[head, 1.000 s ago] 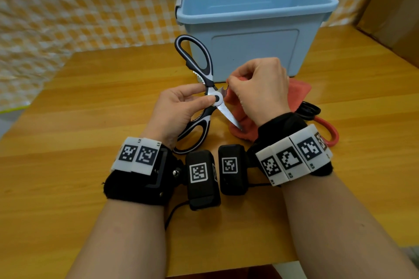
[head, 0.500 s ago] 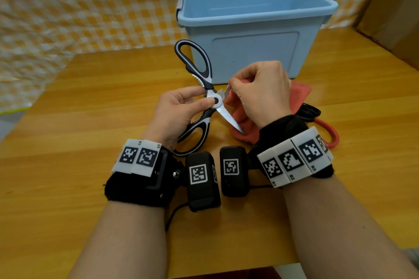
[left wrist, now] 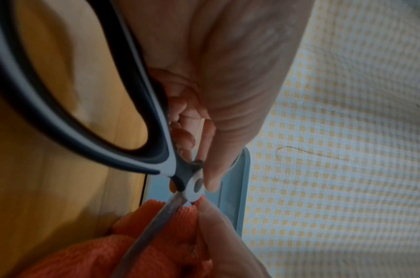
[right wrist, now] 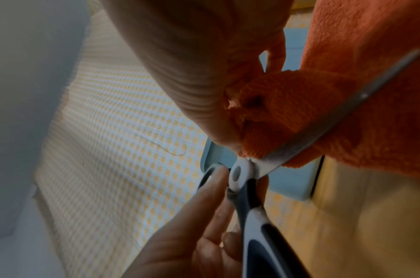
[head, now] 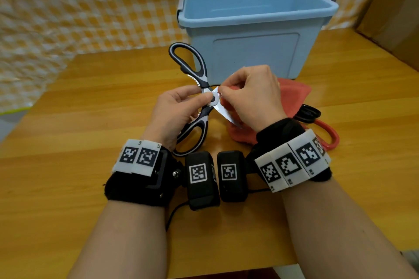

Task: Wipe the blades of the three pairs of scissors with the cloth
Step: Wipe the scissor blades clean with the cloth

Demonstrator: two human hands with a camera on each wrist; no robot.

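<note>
Black-and-white kitchen scissors (head: 199, 97) (left wrist: 85, 116) (right wrist: 256, 222) are spread wide open above the table. My left hand (head: 179, 108) pinches them at the round pivot, thumb on top. My right hand (head: 251, 95) grips the orange cloth (head: 292, 97) (left wrist: 156, 244) (right wrist: 347, 94) and pinches it round one blade right beside the pivot. The other blade (head: 226, 113) (right wrist: 335, 122) points toward me, bare, against the cloth. Red-handled scissors (head: 328, 133) and black-handled scissors (head: 308, 113) lie on the table to the right, partly hidden by the cloth and my wrist.
A light blue plastic bin (head: 256, 29) stands just behind my hands. The wooden table (head: 90, 120) runs left to a yellow checked cloth backdrop (head: 90, 7). A cardboard box (head: 399, 7) stands at the far right.
My right hand with the cloth has stayed at the blade base near the pivot, shifting only slightly. The scissors remain spread in my left hand.
</note>
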